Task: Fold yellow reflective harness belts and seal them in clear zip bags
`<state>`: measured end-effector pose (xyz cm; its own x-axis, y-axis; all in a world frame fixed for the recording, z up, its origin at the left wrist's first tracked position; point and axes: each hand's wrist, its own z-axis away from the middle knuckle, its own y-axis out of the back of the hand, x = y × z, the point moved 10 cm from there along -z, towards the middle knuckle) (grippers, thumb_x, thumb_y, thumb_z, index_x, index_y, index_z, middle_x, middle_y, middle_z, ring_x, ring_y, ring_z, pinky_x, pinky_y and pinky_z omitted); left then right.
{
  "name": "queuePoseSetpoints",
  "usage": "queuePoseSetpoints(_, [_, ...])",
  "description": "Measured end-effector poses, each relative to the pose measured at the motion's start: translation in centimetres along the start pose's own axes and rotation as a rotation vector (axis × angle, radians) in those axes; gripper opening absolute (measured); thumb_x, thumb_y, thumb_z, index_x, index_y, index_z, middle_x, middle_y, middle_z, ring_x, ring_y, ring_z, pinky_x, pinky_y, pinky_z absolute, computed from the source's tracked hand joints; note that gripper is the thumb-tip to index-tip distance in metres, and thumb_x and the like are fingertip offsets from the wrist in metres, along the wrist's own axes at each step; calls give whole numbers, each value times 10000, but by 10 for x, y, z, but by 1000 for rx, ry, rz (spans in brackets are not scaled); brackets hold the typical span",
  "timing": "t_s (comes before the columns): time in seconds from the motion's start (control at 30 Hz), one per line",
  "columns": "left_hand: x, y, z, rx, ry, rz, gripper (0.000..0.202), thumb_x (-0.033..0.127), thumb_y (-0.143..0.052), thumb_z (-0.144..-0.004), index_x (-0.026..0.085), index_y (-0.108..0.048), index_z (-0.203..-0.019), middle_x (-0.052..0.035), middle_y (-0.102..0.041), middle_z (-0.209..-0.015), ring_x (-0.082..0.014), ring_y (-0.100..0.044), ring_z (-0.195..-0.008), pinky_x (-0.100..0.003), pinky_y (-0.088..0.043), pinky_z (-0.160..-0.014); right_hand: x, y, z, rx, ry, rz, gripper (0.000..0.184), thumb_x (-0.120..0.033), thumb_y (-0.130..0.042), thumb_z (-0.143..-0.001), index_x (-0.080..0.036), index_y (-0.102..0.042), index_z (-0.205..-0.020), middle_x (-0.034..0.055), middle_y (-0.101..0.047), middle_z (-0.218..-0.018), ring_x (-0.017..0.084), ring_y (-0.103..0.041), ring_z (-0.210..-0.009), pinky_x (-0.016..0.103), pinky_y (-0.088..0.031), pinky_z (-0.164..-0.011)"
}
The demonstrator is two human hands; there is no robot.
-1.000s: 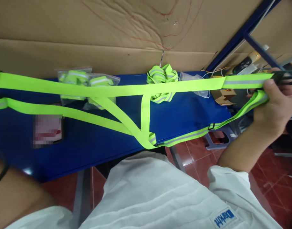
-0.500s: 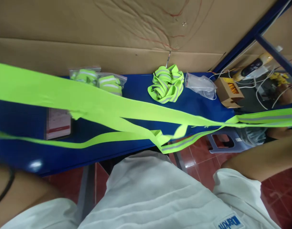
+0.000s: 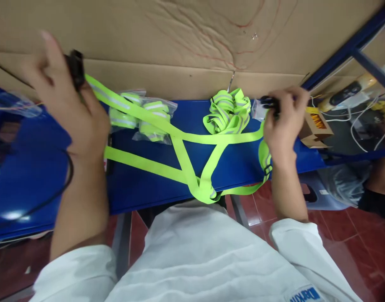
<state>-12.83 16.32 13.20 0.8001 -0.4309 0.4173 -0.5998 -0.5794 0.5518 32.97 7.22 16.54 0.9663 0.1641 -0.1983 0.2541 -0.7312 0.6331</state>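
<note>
A neon-green reflective strap harness (image 3: 200, 138) hangs between my hands over the blue table, its straps joined low at the middle. Raised at the left, my left hand (image 3: 77, 113) is closed on a black plastic buckle piece (image 3: 75, 69) at one end of the harness. Another black buckle piece (image 3: 271, 102), blurred, sits in the closed fingers of my right hand (image 3: 283, 121). Below that hand a strap with a small black slider (image 3: 268, 170) dangles. Behind the harness lie bagged green straps (image 3: 154, 119) and a loose heap of green strap (image 3: 226, 111).
Brown cardboard (image 3: 132, 75) lines the back of the blue table (image 3: 242, 161). An open small box (image 3: 316, 126) stands at the right, near cables and a yellow-and-black device (image 3: 346, 92). A plastic stool (image 3: 321, 188) is below; part of another person (image 3: 381, 180) shows at far right.
Both hands have come into view from the sides, holding the buckle pieces. The harness, stretched wide and close to the camera before, now hangs lower with its straps spread apart.
</note>
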Motion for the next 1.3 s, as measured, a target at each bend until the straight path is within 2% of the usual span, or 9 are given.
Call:
queuePoseSetpoints(0.07, [25,-16,12,43,-26,-127,709,530,-380,-1104,192,-246,-1713,-142,-469,-1557,-323,-491,-1464,-606,-431,-1269,-26,-31,8,-91,12,-14,554,-50,-491,-897,-199,-681,-1396,169,-578,-1360,252,-626,-1225,431,-559,-1060])
queuePoseSetpoints(0.2, [85,-88,46,-359,-55,-232,643,258,-408,-1063,288,-323,-1700,-190,-421,-1674,-422,-543,-1448,-631,-556,-1123,-67,-86,25,-277,-2,-8,600,-121,-417,-983,-215,-533,-1564,175,-528,-1488,270,-667,-1189,399,-622,-926])
queuePoseSetpoints(0.3, [128,-109,68,-448,-119,-155,616,230,-260,-1082,274,-355,-1689,-200,-466,-1660,-381,-591,-1419,-567,-555,-1143,-93,-112,37,-348,9,-32,597,-162,-386,-1021,-202,-468,-1611,185,-531,-1470,274,-669,-1208,374,-629,-919])
queuePoseSetpoints(0.37, [137,-117,79,-486,-114,-158,624,225,-231,-1083,254,-328,-1699,-216,-497,-1632,-383,-605,-1406,-537,-579,-1109,-106,-123,44,-393,15,-38,603,-172,-374,-1034,-186,-429,-1634,188,-521,-1469,275,-657,-1250,371,-628,-951])
queuePoseSetpoints(0.53, [129,-120,87,-507,-59,-184,633,250,-273,-1081,165,-278,-1708,-257,-485,-1618,-411,-579,-1422,-482,-619,-1039,-112,-136,54,-499,-7,-4,607,-178,-348,-1064,-148,-361,-1670,220,-464,-1506,297,-624,-1342,399,-602,-1045])
queuePoseSetpoints(0.87, [126,-119,90,-510,2,-90,672,295,-338,-1075,120,-214,-1711,-272,-415,-1631,-410,-491,-1495,-469,-631,-1034,-114,-142,56,-483,-39,30,634,-159,-331,-1056,-156,-318,-1690,213,-455,-1527,322,-598,-1390,416,-597,-1079])
queuePoseSetpoints(1.0, [124,-120,92,-501,4,-29,686,295,-374,-1071,73,-224,-1702,-297,-388,-1632,-434,-410,-1552,-529,-544,-1157,-125,-146,56,-449,2,-93,652,-146,-297,-1032,-144,-314,-1684,231,-474,-1530,351,-559,-1404,505,-572,-1114])
queuePoseSetpoints(1.13, [119,-124,97,-469,5,14,647,279,-348,-1081,51,-274,-1681,-304,-410,-1611,-430,-386,-1567,-585,-400,-1269,-149,-157,61,-504,134,-258,704,-148,-402,-979,-112,-298,-1675,241,-456,-1537,349,-462,-1488,525,-516,-1184])
queuePoseSetpoints(1.3, [111,-117,93,-417,-52,106,657,330,-320,-1088,86,-229,-1691,-293,-380,-1602,-416,-361,-1567,-595,-381,-1272,-148,-154,55,-506,200,-503,721,-368,-545,-994,-179,-323,-1653,213,-413,-1566,309,-377,-1561,567,-410,-1269])
